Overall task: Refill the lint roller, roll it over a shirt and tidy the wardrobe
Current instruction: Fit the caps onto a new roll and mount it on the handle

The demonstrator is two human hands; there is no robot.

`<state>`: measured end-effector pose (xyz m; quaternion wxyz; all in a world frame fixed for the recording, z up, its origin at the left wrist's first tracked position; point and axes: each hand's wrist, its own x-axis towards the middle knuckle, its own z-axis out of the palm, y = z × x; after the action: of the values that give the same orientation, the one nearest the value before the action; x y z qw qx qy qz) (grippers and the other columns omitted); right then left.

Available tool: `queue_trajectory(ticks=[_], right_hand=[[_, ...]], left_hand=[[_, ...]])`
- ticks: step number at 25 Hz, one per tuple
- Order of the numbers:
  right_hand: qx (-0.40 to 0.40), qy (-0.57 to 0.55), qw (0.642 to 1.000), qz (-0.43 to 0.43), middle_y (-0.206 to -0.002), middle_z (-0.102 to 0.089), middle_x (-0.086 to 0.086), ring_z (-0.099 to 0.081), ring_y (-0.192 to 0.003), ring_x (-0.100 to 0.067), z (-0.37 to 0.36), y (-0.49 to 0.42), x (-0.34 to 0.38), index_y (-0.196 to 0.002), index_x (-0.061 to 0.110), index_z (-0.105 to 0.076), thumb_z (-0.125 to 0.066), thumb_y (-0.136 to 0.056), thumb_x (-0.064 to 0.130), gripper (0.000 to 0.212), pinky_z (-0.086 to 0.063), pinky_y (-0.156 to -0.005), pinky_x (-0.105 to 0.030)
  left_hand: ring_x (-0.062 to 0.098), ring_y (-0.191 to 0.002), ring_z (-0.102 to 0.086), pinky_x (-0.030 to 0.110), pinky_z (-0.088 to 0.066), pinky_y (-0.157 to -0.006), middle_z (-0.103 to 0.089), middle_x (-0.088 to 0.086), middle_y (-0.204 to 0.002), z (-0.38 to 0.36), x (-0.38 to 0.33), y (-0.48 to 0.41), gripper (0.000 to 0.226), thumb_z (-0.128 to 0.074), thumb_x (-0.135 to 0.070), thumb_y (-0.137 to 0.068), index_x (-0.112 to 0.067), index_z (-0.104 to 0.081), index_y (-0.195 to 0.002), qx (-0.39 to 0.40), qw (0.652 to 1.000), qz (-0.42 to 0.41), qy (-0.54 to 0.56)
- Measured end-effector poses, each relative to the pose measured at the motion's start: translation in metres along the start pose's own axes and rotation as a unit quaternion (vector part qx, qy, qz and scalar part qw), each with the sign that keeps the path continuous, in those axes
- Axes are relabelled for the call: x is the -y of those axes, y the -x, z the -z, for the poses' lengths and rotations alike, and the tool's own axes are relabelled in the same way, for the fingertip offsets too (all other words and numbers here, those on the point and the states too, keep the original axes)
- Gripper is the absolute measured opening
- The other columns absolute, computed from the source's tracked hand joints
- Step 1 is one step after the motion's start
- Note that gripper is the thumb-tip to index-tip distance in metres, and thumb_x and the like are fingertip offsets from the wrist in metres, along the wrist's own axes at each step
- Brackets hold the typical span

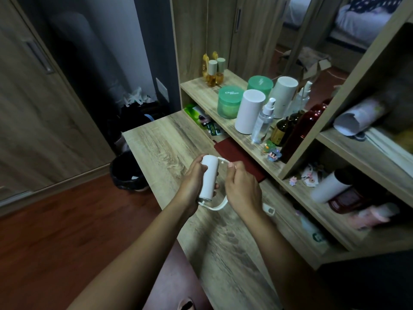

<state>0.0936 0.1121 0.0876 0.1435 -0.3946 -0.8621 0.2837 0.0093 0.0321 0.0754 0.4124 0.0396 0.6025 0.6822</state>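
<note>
Gripping lint roller (209, 177), handle (220, 205) partly hidden

Head camera looks steeply down, close over desk (161, 142).

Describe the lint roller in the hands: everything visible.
The lint roller is a white cylinder, seemingly a paper roll, on a thin white frame that looks like plastic. The frame juts from the far end and curves out from the near end. It is held above the wooden desk, long axis pointing away from the person. The left hand wraps the roll; the right hand pinches the frame's far end. The handle is mostly hidden behind the right hand.
</note>
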Motion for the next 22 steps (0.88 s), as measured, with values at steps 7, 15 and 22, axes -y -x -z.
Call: queue_trajectory(ticks=[7, 15, 22], right_hand=[[-0.005, 0.01, 1.0, -0.003, -0.1, -0.067, -0.013, -0.061, -0.093, -0.033, 0.002, 0.004, 0.007, -0.108, 0.011, -0.051, -0.026, -0.1, 0.036, 0.036, -0.032, -0.062, -0.032], [-0.012, 0.022, 0.999, -0.024, -0.101, -0.068, -0.012, -0.062, -0.094, -0.033, 0.002, 0.005, 0.009, -0.111, 0.013, -0.05, -0.026, -0.099, 0.039, 0.038, -0.037, -0.064, -0.034], [-0.015, 0.004, 0.999, -0.05, -0.105, -0.067, -0.01, -0.061, -0.097, -0.032, 0.0, 0.007, 0.01, -0.112, 0.014, -0.055, -0.025, -0.098, 0.042, 0.043, -0.038, -0.066, -0.033]], left_hand=[[0.02, -0.054, -0.059, 0.027, -0.048, -0.052, -0.061, 0.013, -0.093, 0.003, 0.002, 0.004, 0.039, -0.033, -0.019, -0.092, -0.036, -0.049, -0.123, 0.021, 0.999, -0.02, -0.03], [0.026, -0.052, -0.056, 0.027, -0.049, -0.05, -0.062, 0.014, -0.087, 0.005, 0.0, 0.01, 0.033, -0.035, -0.018, -0.093, -0.034, -0.058, -0.109, 0.07, 0.994, 0.018, 0.085], [0.029, -0.054, -0.057, 0.031, -0.049, -0.054, -0.065, 0.014, -0.083, 0.009, -0.002, 0.008, 0.035, -0.036, -0.014, -0.089, -0.032, -0.061, -0.107, 0.081, 0.99, 0.045, 0.103]])
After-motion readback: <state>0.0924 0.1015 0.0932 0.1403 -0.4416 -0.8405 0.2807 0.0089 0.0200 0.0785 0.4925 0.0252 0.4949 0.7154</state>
